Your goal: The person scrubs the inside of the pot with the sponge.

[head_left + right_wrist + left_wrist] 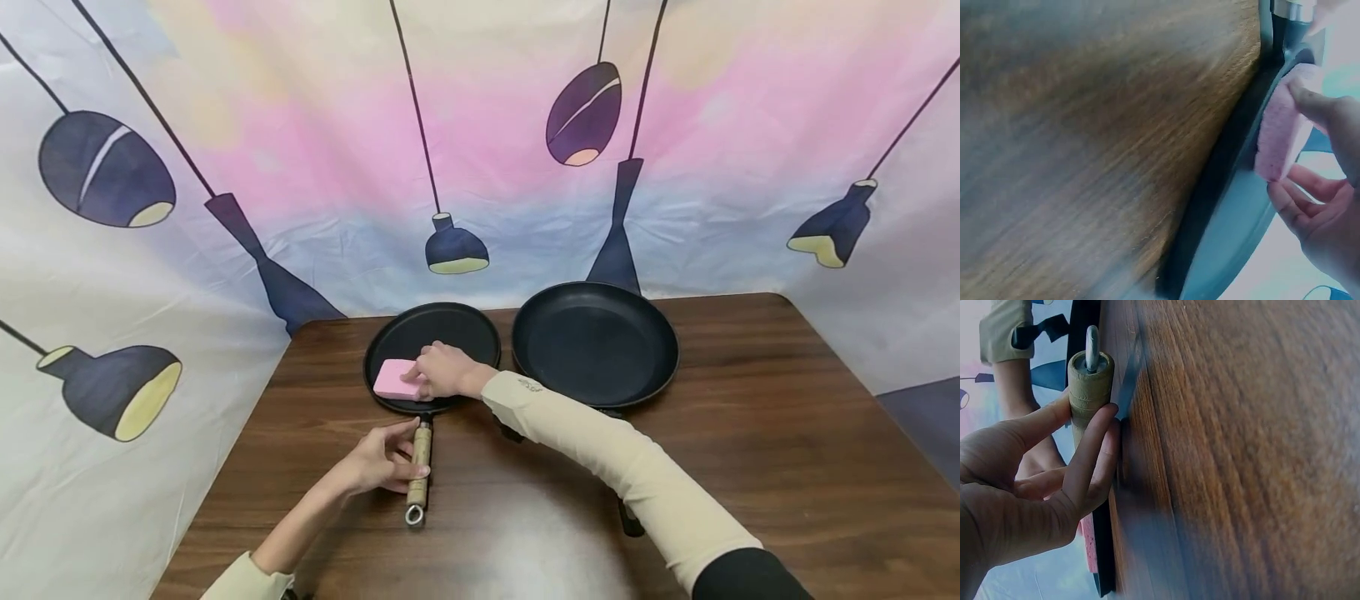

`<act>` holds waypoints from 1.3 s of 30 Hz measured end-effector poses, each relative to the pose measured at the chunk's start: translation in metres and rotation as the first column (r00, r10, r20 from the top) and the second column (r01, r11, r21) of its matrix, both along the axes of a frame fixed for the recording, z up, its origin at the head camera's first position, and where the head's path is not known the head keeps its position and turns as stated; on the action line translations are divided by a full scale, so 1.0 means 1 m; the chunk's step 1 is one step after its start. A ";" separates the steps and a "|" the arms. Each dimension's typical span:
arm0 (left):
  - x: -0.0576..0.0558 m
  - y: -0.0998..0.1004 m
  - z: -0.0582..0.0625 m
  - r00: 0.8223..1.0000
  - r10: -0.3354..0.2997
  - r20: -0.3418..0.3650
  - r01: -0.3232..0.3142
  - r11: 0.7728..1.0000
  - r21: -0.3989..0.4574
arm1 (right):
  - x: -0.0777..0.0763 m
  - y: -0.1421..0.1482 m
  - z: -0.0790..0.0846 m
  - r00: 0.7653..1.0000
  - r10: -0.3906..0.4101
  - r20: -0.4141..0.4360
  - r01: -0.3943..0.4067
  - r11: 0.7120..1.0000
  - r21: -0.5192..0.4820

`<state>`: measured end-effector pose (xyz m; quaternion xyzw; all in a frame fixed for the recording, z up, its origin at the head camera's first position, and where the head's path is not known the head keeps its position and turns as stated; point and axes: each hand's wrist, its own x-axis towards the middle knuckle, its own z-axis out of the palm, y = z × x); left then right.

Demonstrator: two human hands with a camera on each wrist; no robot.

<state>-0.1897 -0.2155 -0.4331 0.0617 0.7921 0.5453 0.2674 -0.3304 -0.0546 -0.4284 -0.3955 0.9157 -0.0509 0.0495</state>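
Note:
A pink sponge (395, 379) lies against the cooking surface of a flat black pan (457, 323) on the left of the table. My right hand (444, 371) grips the sponge, thumb on one side and fingers on the other, as the right wrist view shows. Below the pan, my left hand (378, 460) holds its wooden handle (420, 467) between thumb and fingers. The handle ends in a metal ring (1092, 349), which points toward me. In the left wrist view the fingers curl round the handle close above the tabletop.
A larger, deeper black frying pan (596, 342) stands right beside the flat one. Its dark handle (630, 521) runs under my right forearm, which hides most of it. The brown wooden table (750, 433) ends at a hanging cloth (510, 192) printed with lamps.

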 end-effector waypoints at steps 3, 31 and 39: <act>-0.002 -0.001 0.001 1.000 0.012 0.000 -0.012 1.000 -0.004 | -0.009 -0.010 -0.003 0.999 -0.027 -0.019 0.027 0.999 -0.027; -0.003 0.000 0.003 1.000 0.019 -0.006 -0.020 0.999 -0.042 | -0.070 0.028 0.007 0.871 -0.490 -0.026 0.491 0.868 0.077; -0.002 0.001 0.003 0.999 0.046 0.002 -0.045 0.998 -0.041 | -0.030 0.045 0.020 0.928 -0.371 0.022 0.367 0.925 0.102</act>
